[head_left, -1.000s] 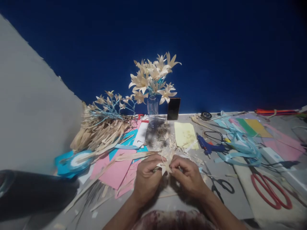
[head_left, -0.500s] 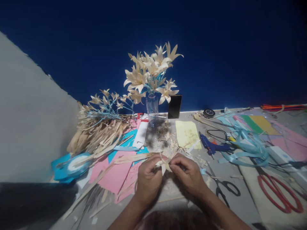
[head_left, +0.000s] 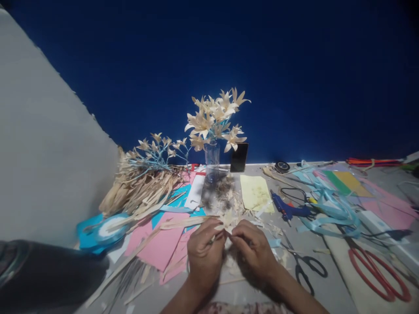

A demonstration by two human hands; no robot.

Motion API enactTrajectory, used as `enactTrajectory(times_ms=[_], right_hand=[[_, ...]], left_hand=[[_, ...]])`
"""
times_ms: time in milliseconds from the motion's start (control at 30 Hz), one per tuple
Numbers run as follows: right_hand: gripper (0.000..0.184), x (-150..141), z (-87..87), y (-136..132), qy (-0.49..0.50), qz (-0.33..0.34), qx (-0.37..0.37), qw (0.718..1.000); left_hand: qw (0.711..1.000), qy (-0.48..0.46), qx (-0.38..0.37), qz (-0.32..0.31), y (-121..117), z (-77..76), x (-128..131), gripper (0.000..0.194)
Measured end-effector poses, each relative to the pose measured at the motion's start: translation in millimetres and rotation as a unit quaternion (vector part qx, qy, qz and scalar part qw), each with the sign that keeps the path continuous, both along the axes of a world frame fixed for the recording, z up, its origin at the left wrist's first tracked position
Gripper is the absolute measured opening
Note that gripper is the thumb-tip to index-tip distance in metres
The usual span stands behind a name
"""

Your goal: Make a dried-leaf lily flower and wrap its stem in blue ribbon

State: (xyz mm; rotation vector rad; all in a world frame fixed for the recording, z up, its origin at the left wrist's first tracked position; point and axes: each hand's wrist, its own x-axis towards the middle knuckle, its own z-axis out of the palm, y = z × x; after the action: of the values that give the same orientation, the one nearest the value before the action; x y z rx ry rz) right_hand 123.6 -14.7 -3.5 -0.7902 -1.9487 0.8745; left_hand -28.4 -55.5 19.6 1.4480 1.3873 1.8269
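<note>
Between my two hands is a small cream flower that looks made of dried husk, its petals pointing away from me. My left hand pinches its base with thumb and fingers. My right hand is closed at the same spot, fingertips touching the flower's base; the exact grip is partly hidden. Beyond them, a clear vase holds a bunch of finished cream flowers on light-blue stems. More small flowers lie on a heap of dried husk to the left.
Right of my hands lie black-handled scissors, a blue glue gun, red-handled scissors and light-blue ribbon. To the left are pink paper and a ribbon roll. A dark cylinder stands at the near left. A phone leans against the wall.
The view has tilted up a little, so things sit lower. The flower has turned: its petals pointed toward me before and now point away. Both hands stay closed at it.
</note>
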Motion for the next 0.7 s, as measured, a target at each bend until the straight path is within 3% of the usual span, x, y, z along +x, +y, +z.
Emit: enactTrajectory(times_ms=[200,367,500,700], right_hand=[[0.018,-8,1.3,-15,0.024,-0.009,-0.046,0.999],[0.021,3,19.0,-17,-0.003,-0.024,0.024,0.999],[0.02,12,30.4,-14,-0.01,-0.061,0.084,0.995],[0.013,25,22.7,-11,-0.007,-0.062,0.067,0.996]], left_hand=[[0.995,-0.079,-0.062,0.017,-6,-8.5,1,0.025],[0.991,-0.078,-0.111,0.0,-10,0.8,5,0.02],[0.991,-0.062,-0.115,-0.034,-7,-2.0,7,0.016],[0.995,-0.027,-0.096,0.001,2,-7.1,9,0.014]])
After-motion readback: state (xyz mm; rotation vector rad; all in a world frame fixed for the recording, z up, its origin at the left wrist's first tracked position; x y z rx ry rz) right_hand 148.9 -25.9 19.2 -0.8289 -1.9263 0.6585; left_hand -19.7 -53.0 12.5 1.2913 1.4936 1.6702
